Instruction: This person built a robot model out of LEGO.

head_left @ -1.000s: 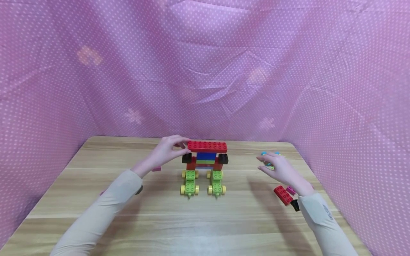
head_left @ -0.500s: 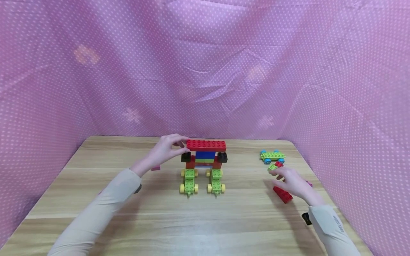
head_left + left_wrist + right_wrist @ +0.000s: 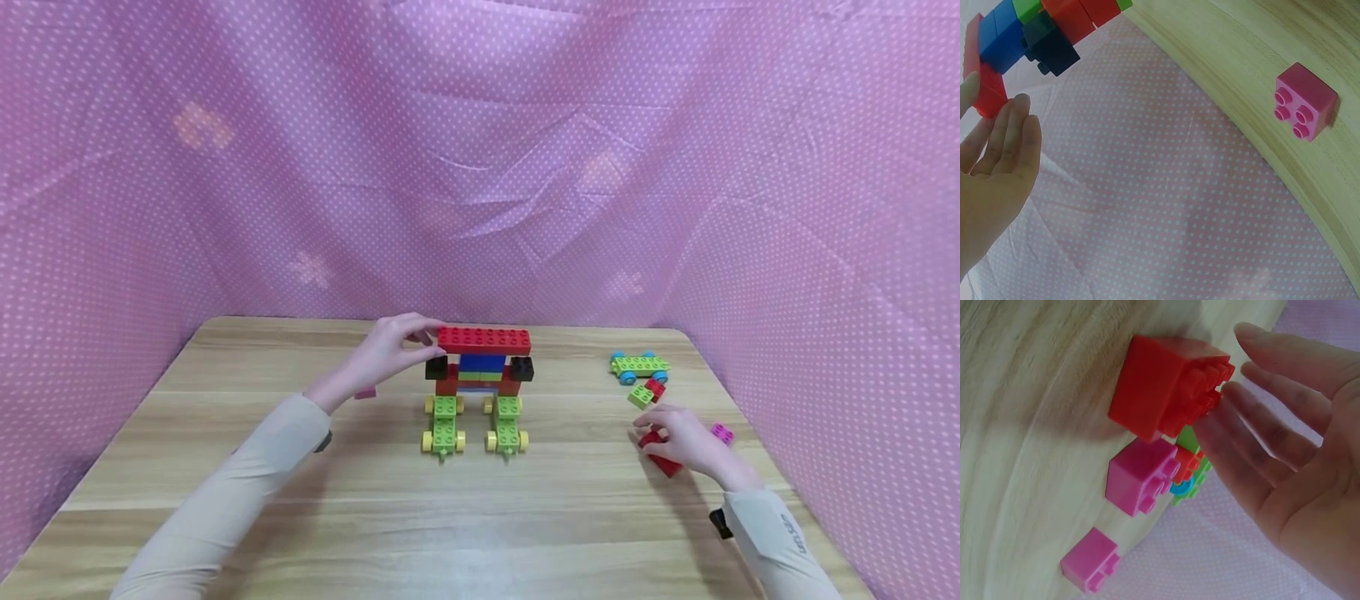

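Note:
In the head view, a built figure stands mid-table, topped by a long red brick point(image 3: 483, 340). Under it are blue bricks point(image 3: 482, 363), a black brick point(image 3: 522, 368) at either side and two green wheeled bases point(image 3: 444, 427) in front. My left hand point(image 3: 378, 354) pinches the left end of the long brick between thumb and fingers. At the right, my right hand point(image 3: 686, 440) hovers over a shorter red brick point(image 3: 1144, 387) lying on the table. Its fingers are spread and gently bent, with fingertips right at the studs in the right wrist view.
Behind the right hand lie a green base with blue wheels point(image 3: 640, 366), a small green brick point(image 3: 641, 396) and a small red one point(image 3: 655, 388). A magenta brick point(image 3: 722, 433) and a black piece point(image 3: 720, 523) are nearby. A pink brick point(image 3: 1305, 100) sits left of the figure.
My right hand has moved toward me, rightward and down, from near the blue-wheeled base to the red brick. My left hand keeps its place on the long red brick.

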The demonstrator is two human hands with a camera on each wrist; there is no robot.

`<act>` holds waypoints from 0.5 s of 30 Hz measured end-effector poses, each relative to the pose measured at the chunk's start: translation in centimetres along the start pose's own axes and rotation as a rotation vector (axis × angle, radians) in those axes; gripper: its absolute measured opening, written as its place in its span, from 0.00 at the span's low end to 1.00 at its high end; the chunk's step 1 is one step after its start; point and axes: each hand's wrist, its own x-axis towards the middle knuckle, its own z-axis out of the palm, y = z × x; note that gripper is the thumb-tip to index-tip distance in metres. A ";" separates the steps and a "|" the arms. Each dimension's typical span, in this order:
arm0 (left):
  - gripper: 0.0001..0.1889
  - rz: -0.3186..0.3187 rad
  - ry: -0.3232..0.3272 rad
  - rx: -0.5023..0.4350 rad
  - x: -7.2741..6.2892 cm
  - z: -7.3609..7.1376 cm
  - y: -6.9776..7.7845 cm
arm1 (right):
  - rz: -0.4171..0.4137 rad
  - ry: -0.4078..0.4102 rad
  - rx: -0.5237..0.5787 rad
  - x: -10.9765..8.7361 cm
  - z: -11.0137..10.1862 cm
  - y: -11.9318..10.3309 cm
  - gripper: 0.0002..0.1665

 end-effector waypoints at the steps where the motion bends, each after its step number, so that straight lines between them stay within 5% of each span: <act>1: 0.21 -0.001 -0.001 0.000 0.0 0.0 0.0 | -0.013 -0.002 0.010 0.1 0.1 -0.1 0.18; 7: 0.21 -0.005 0.000 -0.002 -0.1 -0.1 0.0 | -0.050 -0.011 0.004 0.8 0.4 -0.4 0.21; 15: 0.21 -0.035 -0.014 -0.001 -0.2 0.0 0.1 | 0.076 -0.096 -0.030 0.8 0.8 -0.3 0.30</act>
